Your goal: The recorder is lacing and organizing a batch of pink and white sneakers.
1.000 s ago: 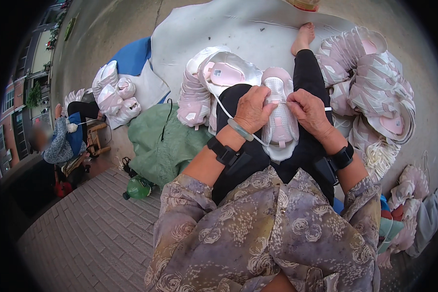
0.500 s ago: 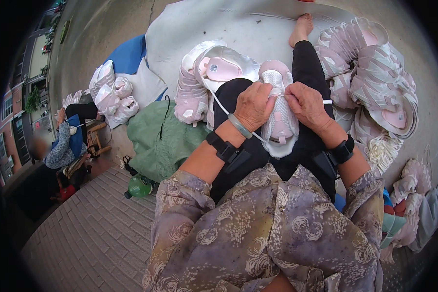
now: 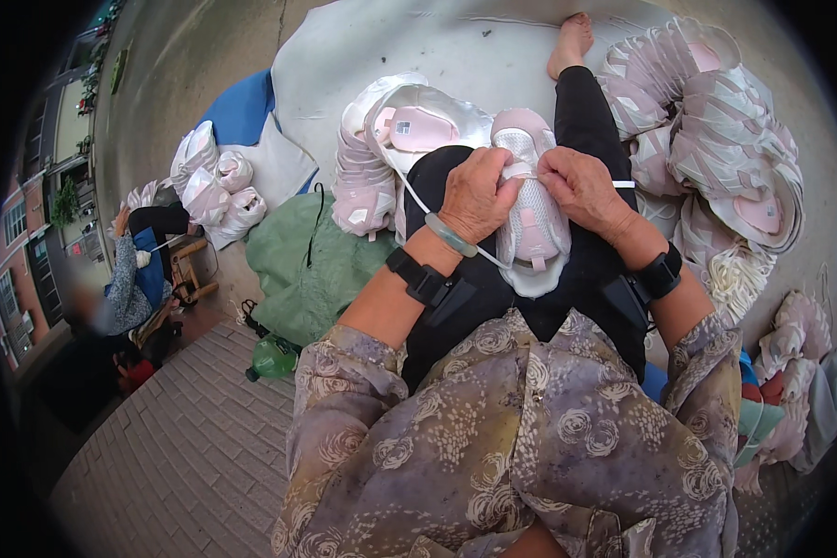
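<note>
A pink and white shoe upper [image 3: 535, 223] lies across my black-trousered lap, its mesh toe part toward me. My left hand [image 3: 479, 193] is closed in a pinch at its left eyelet edge, and my right hand [image 3: 586, 191] pinches at the right edge. Between the fingertips a flat white shoelace [image 3: 519, 170] crosses the tongue; my fingers partly hide it. One length of white lace loops past my left wrist, and another bit sticks out beyond my right hand. Both wrists wear black straps, and a pale bangle [image 3: 450, 234] sits on the left one.
Stacked shoe uppers lie left of my lap [image 3: 363, 177] and in a large curved pile at right [image 3: 725, 139], beside a bundle of white laces [image 3: 740, 279]. A green cloth [image 3: 298, 260] and green bottle [image 3: 272, 357] are at left. Another person [image 3: 126, 279] sits far left.
Both hands have shifted slightly up and stay pinched at the shoe's throat, a little farther apart. The view has tilted slightly; the shoe keeps its place on my lap.
</note>
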Demonstrator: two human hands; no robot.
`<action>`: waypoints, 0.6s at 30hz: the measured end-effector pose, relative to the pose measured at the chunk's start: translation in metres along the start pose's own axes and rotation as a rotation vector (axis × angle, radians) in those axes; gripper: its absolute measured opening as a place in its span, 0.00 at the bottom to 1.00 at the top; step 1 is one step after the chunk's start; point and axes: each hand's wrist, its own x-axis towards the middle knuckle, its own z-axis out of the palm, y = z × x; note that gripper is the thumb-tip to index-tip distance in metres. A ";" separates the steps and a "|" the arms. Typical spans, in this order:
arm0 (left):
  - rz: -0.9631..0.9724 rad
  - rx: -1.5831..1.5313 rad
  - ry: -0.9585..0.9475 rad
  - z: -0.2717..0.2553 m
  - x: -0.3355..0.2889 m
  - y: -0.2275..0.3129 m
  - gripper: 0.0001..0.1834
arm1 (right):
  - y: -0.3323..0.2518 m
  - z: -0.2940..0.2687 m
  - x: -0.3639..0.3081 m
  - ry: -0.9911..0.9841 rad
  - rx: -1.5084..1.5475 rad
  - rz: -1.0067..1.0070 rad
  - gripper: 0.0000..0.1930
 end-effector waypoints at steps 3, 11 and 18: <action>-0.027 -0.072 -0.034 -0.003 -0.002 0.000 0.12 | 0.003 -0.006 0.006 -0.103 0.136 0.100 0.06; -0.016 -0.149 -0.046 -0.007 -0.002 0.005 0.13 | -0.003 -0.001 0.004 -0.070 0.030 0.055 0.07; -0.039 -0.215 -0.083 -0.011 -0.003 0.008 0.14 | -0.001 0.001 0.002 -0.101 0.286 0.226 0.07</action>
